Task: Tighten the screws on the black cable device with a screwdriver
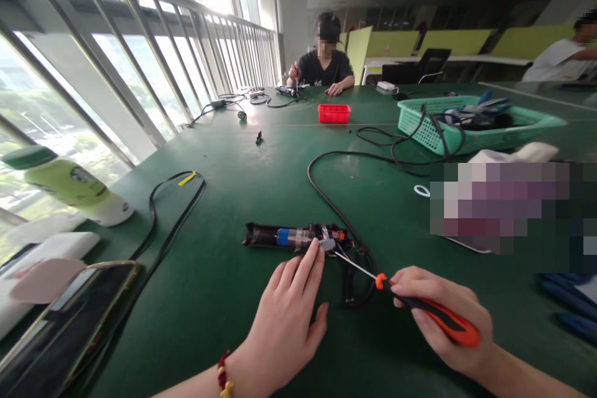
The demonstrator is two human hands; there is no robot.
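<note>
A black pistol-shaped electric tool (pixel 265 236) lies on its side with its inner parts exposed, including a blue band, clear tape and thin wires. My left hand (pixel 286 317) rests flat from the front, its fingers stretched out. Two of its fingertips touch a small grey part (pixel 328 245) on the tool. In my right hand (pixel 448 317) is a screwdriver (pixel 431 311) with an orange and black handle. Its metal shaft points up and left, and the tip meets the tool beside the grey part. Whether the tip sits in a screw is too small to tell.
A black cable (pixel 321 183) curls from the tool toward a green basket (pixel 504 140). On the green table (pixel 242 193) stand a red box (pixel 334 114) and a tilted bottle (pixel 69 186). A phone (pixel 79 317) lies at left. Across the table sits another person (pixel 324 65).
</note>
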